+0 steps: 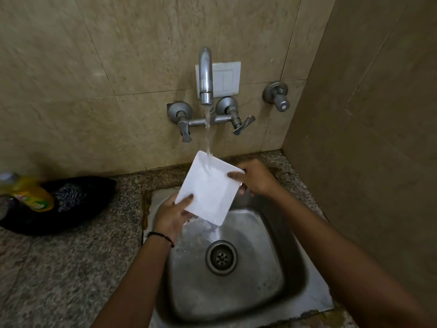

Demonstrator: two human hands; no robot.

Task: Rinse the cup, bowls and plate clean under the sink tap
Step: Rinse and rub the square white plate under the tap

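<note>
Square white plate under the running tap, mid-rinse.

The flat square white plate (208,188) is tilted over the steel sink's (293,268) back edge, and the stream from the chrome wall tap (205,74) sheets off its lower corner. The left hand (171,217) grips its near-left corner and the right hand (255,177) its far-right edge. No cup or bowls are in view, so I cannot tell whether they are done. A yellow bottle (28,192) lies at the table's left edge.

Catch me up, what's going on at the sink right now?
A person holds a white square plate tilted over the steel sink, left hand gripping its lower corner and right hand its right corner. Water from the chrome wall tap hits the plate's upper face and runs off its lower edge. No cup or bowls are in view.
</note>
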